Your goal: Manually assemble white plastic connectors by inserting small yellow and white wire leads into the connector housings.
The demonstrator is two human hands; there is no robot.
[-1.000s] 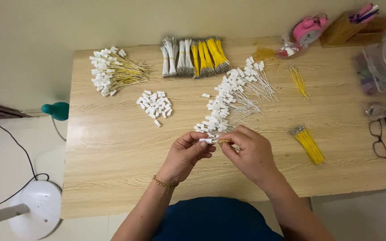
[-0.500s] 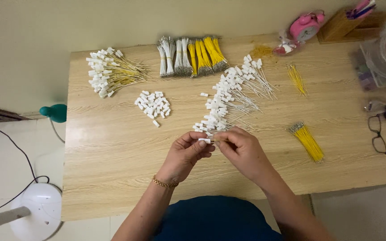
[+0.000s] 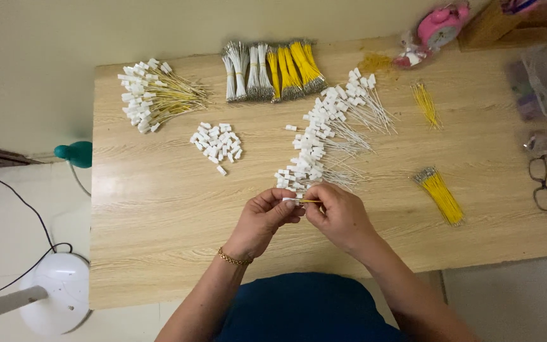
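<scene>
1. Your left hand (image 3: 262, 221) and your right hand (image 3: 340, 215) meet fingertip to fingertip above the wooden table (image 3: 159, 209), close to its near edge.
2. Your left thumb and fingers are pinched together on a small white connector (image 3: 289, 199).
3. Your right fingers are clamped on a thin yellow wire (image 3: 311, 202) that runs from them straight to the connector; whether its tip is already inside the connector is hard to tell, since the parts are so small.
4. Just beyond your fingertips begins a long spread of white-capped white wires (image 3: 324, 136), stretching away and to the right.
5. Beyond your left fingers, well apart, lies a loose heap of white connectors (image 3: 218, 142).
6. Farther out on that side sits a pile of yellow wires with white caps (image 3: 153, 95).
7. Straight ahead at the far edge, bound bundles of white and yellow wires (image 3: 273, 69) lie side by side.
8. To the right of your right fingers, a bundle of yellow wires (image 3: 441, 195) lies apart from them, with a thinner loose bunch of yellow wires (image 3: 425, 104) farther off.
9. A gold bracelet (image 3: 232, 258) circles your left wrist.
</scene>
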